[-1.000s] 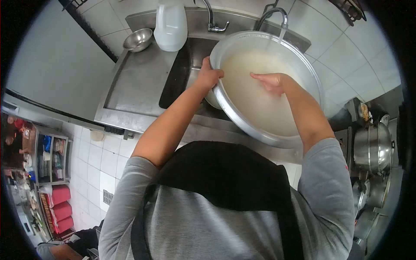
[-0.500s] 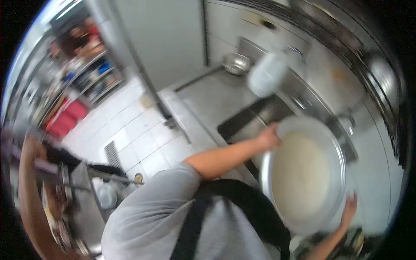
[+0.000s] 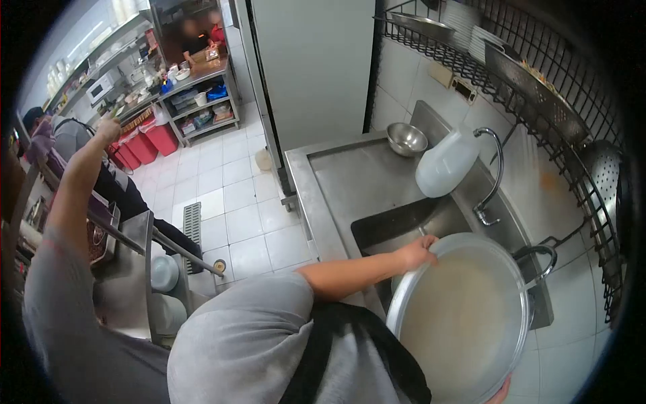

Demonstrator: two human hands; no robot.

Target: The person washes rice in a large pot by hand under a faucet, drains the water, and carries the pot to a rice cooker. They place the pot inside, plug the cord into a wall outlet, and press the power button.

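Observation:
A large metal pot (image 3: 397,306) holding cloudy, whitish liquid (image 3: 457,316) is at the lower right, beside and partly over the front edge of the sink (image 3: 420,225). My left hand (image 3: 418,253) grips the upper left of its rim, fingers wrapped over it. My right hand (image 3: 500,392) is against the lower right side of the pot, mostly hidden by it; only some of the fingers and skin show. A translucent white jug (image 3: 447,161) lies tilted behind the sink, near a curved faucet (image 3: 499,168).
Near the jug is a steel bowl (image 3: 406,139). A wire rack (image 3: 558,145) with plates and strainers hangs at the right. At the left are a co-worker's raised arm (image 3: 82,165), another person in a cap, and a steel cart (image 3: 138,269). People stand beyond the far counter.
The pot has shifted down in view. My right hand, earlier visible with fingers spread beside the pot, is now lower and against it. The co-worker's arm is raised higher.

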